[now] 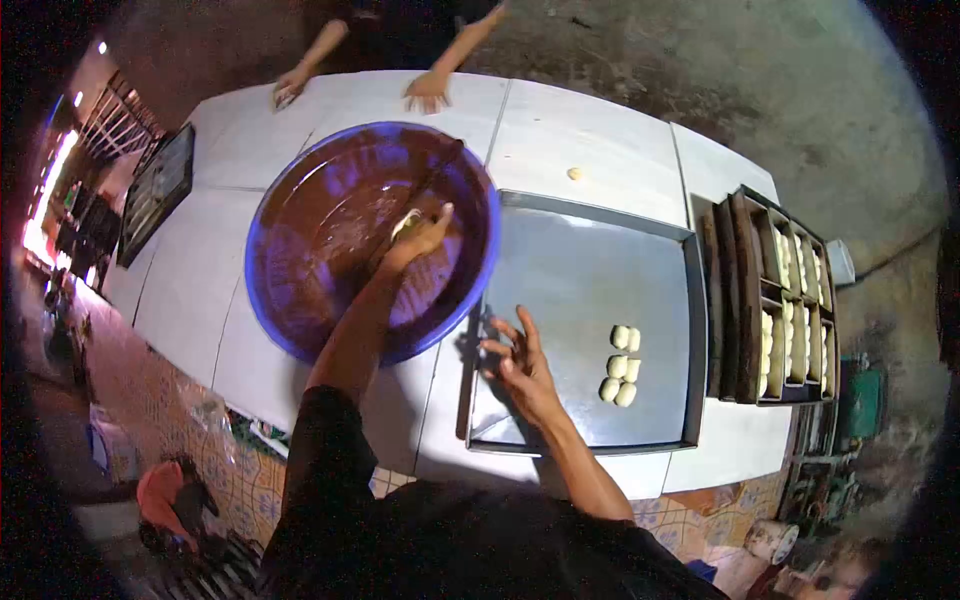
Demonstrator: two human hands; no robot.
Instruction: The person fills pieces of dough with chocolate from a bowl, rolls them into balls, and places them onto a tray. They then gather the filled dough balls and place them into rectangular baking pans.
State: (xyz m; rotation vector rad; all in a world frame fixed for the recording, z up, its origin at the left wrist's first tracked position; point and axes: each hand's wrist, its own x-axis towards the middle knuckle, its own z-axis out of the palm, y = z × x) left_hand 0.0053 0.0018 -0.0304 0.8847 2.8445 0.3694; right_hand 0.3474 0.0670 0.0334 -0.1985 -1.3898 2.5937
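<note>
Inside the blue basin (300, 290) of brown liquid, the left hand (415, 240) is curled around what looks like a pale dough piece (405, 222), though the glare blurs it. Beyond that hand, another person's hands (428, 92) rest on the counter (580, 130). Just right of it, the right hand (522, 368), fingers spread and empty, is over the metal tray (580, 270). Further right, dough balls (620, 365) cluster on the tray beside loaf tins (790, 300).
</note>
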